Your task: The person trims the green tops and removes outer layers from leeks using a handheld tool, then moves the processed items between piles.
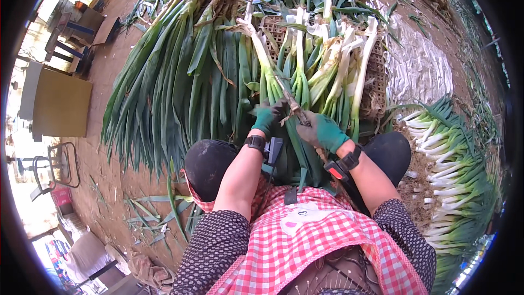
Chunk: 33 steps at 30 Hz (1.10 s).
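Observation:
My left hand (267, 118), in a green glove with a darker palm, is closed around the green part of a leek (266, 65) whose pale stalk points away from me. Its fingers are partly blurred. Close beside it, my right hand (325, 131), gloved the same way, is closed on a long, thin, brownish withered leaf (295, 108). The strip slants from the leek down past my right wrist. More leeks (355, 84) with white stalks lie just beyond my hands. A big heap of long-leaved leeks (174, 76) spreads to the left.
Brown plastic crates (374, 79) stand under the leeks. Cleaned leeks (445, 164) lie in a row at the right, near a whitish crumpled sheet (417, 57). Loose leaves (158, 213) litter the ground at left. A cardboard box (61, 101) and a metal-framed chair (63, 164) stand farther left.

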Motion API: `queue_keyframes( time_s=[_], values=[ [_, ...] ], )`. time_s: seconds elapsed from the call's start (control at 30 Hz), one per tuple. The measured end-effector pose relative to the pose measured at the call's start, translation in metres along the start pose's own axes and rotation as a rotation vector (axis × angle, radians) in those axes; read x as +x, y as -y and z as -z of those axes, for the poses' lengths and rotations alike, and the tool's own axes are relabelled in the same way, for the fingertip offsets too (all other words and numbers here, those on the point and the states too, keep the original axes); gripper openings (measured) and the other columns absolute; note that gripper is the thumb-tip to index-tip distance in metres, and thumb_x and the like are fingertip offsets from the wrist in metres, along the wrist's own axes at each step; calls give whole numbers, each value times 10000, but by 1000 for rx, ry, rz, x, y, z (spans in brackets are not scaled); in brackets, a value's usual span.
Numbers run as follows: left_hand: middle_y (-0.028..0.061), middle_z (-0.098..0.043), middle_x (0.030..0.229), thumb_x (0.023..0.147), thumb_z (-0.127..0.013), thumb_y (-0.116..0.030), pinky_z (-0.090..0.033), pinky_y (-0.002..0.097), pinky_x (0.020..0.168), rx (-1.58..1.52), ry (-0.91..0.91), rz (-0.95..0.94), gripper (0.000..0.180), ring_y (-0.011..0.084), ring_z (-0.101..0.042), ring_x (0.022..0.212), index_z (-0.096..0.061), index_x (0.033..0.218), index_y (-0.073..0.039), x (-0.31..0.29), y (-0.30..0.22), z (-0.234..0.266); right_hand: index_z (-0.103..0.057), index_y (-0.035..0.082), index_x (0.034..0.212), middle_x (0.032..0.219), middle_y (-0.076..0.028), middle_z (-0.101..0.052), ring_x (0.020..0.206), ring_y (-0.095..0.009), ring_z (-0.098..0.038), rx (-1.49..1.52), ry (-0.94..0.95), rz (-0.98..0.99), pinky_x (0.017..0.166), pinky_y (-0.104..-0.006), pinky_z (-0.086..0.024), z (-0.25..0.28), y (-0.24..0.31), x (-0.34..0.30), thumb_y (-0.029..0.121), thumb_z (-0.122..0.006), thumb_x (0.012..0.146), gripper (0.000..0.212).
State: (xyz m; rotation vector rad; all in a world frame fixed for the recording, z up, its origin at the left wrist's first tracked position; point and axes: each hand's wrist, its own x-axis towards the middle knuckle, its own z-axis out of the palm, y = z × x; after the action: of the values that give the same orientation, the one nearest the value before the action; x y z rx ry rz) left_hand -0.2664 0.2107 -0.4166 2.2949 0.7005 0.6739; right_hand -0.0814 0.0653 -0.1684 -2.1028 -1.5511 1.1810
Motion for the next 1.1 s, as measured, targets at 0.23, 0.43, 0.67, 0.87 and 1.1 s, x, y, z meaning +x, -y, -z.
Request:
queue_keyframes(
  time_s=[0.23, 0.43, 0.67, 0.87, 1.1],
  values=[
    [94, -716, 942, 920, -712, -237, -558, 364, 714, -806, -245, 667, 281, 234, -686, 813, -683, 1136, -61, 21, -74, -2, -678, 34, 1099, 926, -252, -724, 923, -445, -706, -193, -22, -7, 839, -505, -543, 3, -5, 33, 421, -623, 891, 443],
    [144, -693, 1039, 946, -655, -200, -556, 396, 763, -535, -278, 470, 172, 323, -687, 892, -690, 1105, -145, 23, -104, 33, -672, 49, 1100, 871, -232, -706, 874, -427, -705, -155, 61, -98, 790, -486, -537, 20, 21, 14, 382, -636, 888, 396],
    [11, -665, 869, 986, -710, -249, -512, 306, 703, -974, -301, 764, 270, 119, -611, 777, -642, 1114, -21, 44, -119, 44, -682, 58, 1048, 868, -235, -710, 868, -408, -715, -259, -82, -16, 786, -474, -548, 15, 2, 112, 395, -634, 889, 375],
    [-7, -675, 908, 954, -754, -201, -507, 289, 665, -1045, -290, 854, 264, 93, -627, 762, -622, 1129, -53, 37, -94, 20, -742, 7, 1005, 909, -297, -723, 912, -435, -733, -310, -102, 31, 829, -476, -566, 44, 39, 237, 392, -588, 865, 438],
    [56, -703, 968, 976, -714, -392, -536, 333, 752, -984, -387, 941, 470, 143, -647, 857, -643, 1246, -13, 36, -97, 17, -738, -33, 992, 965, -326, -714, 947, -453, -721, -340, -45, 34, 847, -480, -555, 48, 49, 254, 407, -577, 843, 492]
  ],
)
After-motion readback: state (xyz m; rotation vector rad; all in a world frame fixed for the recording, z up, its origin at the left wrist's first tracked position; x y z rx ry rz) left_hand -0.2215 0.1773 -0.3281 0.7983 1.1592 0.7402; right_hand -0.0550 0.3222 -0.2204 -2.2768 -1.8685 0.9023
